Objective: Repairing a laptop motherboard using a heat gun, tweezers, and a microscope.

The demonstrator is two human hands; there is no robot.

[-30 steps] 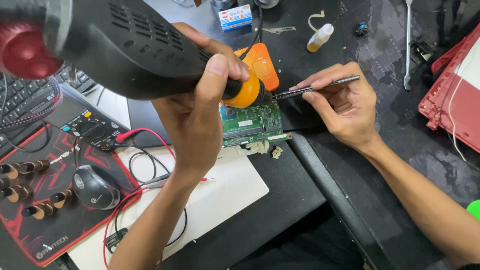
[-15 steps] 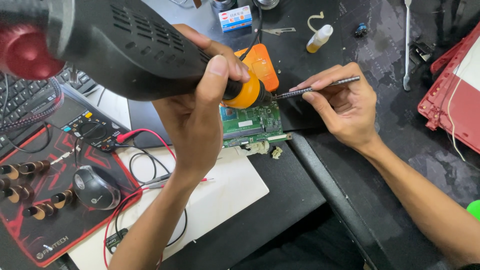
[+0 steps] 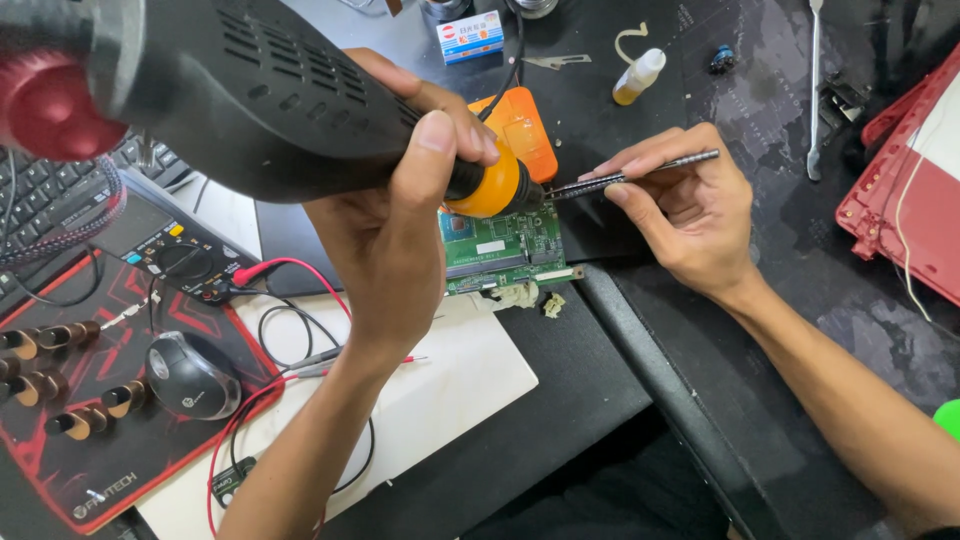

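Green circuit board (image 3: 500, 245) lies flat on the dark bench and serves as the landmark for everything else. Directly above its upper right corner, the left hand (image 3: 400, 210) is wrapped tight around the black body of a hot-air gun (image 3: 250, 90), whose orange nozzle (image 3: 490, 188) points down at the board's top edge. From the right of the board, the right hand (image 3: 690, 215) pinches slim metal tweezers (image 3: 630, 176), fingers closed on the shaft, the tip meeting the nozzle's mouth just over the board.

Judging by this, the heating work looks underway rather than finished: both tools are at the board, and nothing seems lifted clear of it yet, though the spot under the nozzle is hidden. The board itself shows 1 long pale connector along its lower edge and small dark parts; 2 pale crumpled bits (image 3: 535, 298) lie just below it.

Left of the board sit a multimeter (image 3: 165, 245) with red and black leads and a black mouse (image 3: 190, 375); behind it, an orange case (image 3: 520, 135).
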